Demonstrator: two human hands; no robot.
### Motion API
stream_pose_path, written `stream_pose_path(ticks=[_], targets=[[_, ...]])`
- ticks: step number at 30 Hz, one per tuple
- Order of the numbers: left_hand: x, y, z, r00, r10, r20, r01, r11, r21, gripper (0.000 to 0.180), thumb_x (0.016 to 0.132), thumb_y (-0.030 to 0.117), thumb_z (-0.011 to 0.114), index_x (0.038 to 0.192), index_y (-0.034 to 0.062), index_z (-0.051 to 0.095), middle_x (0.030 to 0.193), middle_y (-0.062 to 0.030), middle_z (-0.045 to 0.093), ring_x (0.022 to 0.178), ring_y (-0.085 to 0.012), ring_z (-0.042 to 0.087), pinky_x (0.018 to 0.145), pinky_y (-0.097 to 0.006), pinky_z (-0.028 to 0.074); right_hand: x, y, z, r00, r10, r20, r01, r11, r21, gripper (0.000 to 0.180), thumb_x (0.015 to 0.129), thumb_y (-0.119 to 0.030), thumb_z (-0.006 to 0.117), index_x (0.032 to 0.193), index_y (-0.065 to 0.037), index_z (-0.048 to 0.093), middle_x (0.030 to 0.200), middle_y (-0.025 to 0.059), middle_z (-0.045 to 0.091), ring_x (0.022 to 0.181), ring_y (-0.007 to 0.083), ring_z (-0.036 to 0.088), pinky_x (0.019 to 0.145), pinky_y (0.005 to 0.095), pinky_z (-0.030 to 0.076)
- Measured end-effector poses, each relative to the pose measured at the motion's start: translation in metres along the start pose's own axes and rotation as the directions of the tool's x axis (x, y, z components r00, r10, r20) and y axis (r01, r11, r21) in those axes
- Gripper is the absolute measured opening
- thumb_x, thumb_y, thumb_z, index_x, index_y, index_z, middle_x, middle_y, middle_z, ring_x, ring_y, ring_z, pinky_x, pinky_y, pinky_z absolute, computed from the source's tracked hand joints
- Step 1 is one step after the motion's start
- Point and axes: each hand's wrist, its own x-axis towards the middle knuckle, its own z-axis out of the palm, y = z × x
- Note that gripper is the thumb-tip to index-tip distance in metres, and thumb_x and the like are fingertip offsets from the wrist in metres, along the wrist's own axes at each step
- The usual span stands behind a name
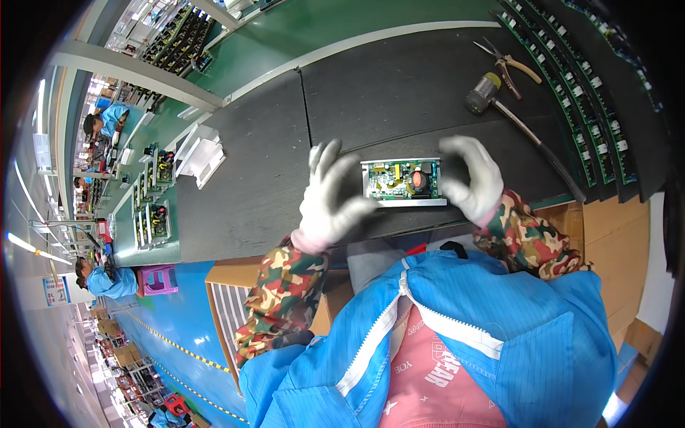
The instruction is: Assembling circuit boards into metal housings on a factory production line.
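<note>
A green circuit board (389, 187) with a large round black part, yellow parts and small components sits in a silver metal bracket (410, 202) on the black mat (250, 171). My left hand (328, 196), in a white glove, hovers at its left with fingers and thumb spread, apart from the board and slightly blurred. At the right end is my right hand (474, 180), also gloved, its fingers and thumb curved with a gap between them. The thumb comes close to the bracket's edge; whether it touches I cannot tell.
A mallet (499, 107) and pliers (510, 64) lie at the far right, beside racks of upright circuit boards (571, 93). White metal brackets (201, 155) rest at the mat's left edge. More assembled boards (151, 221) stand beyond. Co-workers (107, 278) sit farther left.
</note>
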Motion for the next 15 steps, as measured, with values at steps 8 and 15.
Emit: stream_pose_path(ticks=[8, 15], targets=[[-0.006, 0.011, 0.014, 0.983, 0.185, 0.013, -0.182, 0.951, 0.249, 0.030, 0.065, 0.023, 0.083, 0.093, 0.0166, 0.072, 0.125, -0.0126, 0.058, 0.130, -0.0427, 0.042, 0.112, -0.059, 0.029, -0.024, -0.009, 0.022, 0.990, -0.107, 0.091, 0.127, 0.958, -0.257, 0.033, 0.068, -0.037, 0.080, 0.085, -0.011, 0.068, 0.091, 0.0061, 0.061, 0.090, 0.0285, 0.057, 0.080, 0.0414, 0.043], [0.019, 0.034, 0.014, 0.960, 0.275, 0.059, -0.280, 0.914, 0.294, 0.039, 0.062, 0.033, 0.081, 0.095, 0.0145, 0.071, 0.130, -0.0201, 0.052, 0.125, -0.0488, 0.042, 0.111, -0.067, 0.024, -0.020, -0.011, 0.016, 0.979, -0.136, 0.149, 0.171, 0.951, -0.257, 0.027, 0.069, -0.030, 0.078, 0.085, -0.012, 0.066, 0.092, 0.0075, 0.061, 0.091, 0.0316, 0.057, 0.080, 0.0438, 0.043]])
